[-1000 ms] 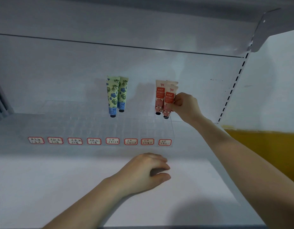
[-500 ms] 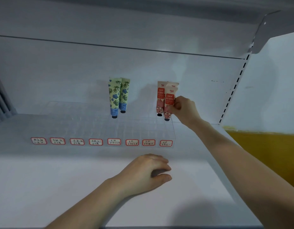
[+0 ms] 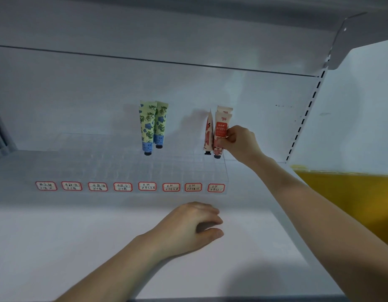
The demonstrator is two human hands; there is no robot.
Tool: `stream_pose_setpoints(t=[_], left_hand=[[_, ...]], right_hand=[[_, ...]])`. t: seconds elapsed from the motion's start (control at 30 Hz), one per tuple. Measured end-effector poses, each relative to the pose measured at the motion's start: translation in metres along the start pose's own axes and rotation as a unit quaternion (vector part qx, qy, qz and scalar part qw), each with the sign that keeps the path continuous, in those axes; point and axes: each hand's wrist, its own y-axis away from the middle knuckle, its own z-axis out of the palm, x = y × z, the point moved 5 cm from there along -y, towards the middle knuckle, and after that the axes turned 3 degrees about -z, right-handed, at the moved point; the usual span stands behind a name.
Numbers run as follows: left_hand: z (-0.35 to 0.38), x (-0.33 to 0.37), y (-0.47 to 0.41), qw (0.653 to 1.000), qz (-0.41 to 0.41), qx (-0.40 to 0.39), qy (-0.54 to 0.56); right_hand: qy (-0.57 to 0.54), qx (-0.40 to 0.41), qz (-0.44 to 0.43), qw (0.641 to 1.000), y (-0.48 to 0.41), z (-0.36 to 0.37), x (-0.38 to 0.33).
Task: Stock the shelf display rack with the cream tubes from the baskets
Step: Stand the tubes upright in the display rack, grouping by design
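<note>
Right hand (image 3: 238, 142) pinched a pink tube (image 3: 221, 131), cap down, at the rack's (image 3: 188, 168) back right corner, touching the other pink tubes (image 3: 208, 134) there. Seating step, I judged: next, ease the cap straight into its cell without tipping them. Left hand (image 3: 188, 227) rested on the shelf (image 3: 79, 236), fingers loosely curled, holding nothing.

Eight red-bordered labels (image 3: 147, 185) line the front of the clear rack (image 3: 90, 159); they are handwritten and too blurred for me to read. The pink tube (image 3: 221, 127) that my right hand (image 3: 241, 142) pinches bears a red panel of white characters, also illegible.
</note>
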Motion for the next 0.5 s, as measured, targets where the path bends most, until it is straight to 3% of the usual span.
stream_pose_setpoints(t=[0.17,0.3,0.37,0.5], left_hand=[[0.000,0.001,-0.001,1.000,0.002,0.003,-0.004],[0.001,0.001,-0.001,1.000,0.004,0.001,-0.006],[0.001,0.000,0.000,1.000,0.009,0.013,-0.005],[0.001,-0.001,-0.001,1.000,0.009,0.025,0.006]], right_hand=[[0.004,-0.008,0.044,0.999,-0.006,-0.009,0.004],[0.013,0.128,-0.018,0.992,-0.014,-0.042,-0.019],[0.036,0.155,-0.061,0.985,-0.027,-0.049,-0.036],[0.204,0.043,-0.056,0.976,-0.062,-0.030,-0.058]])
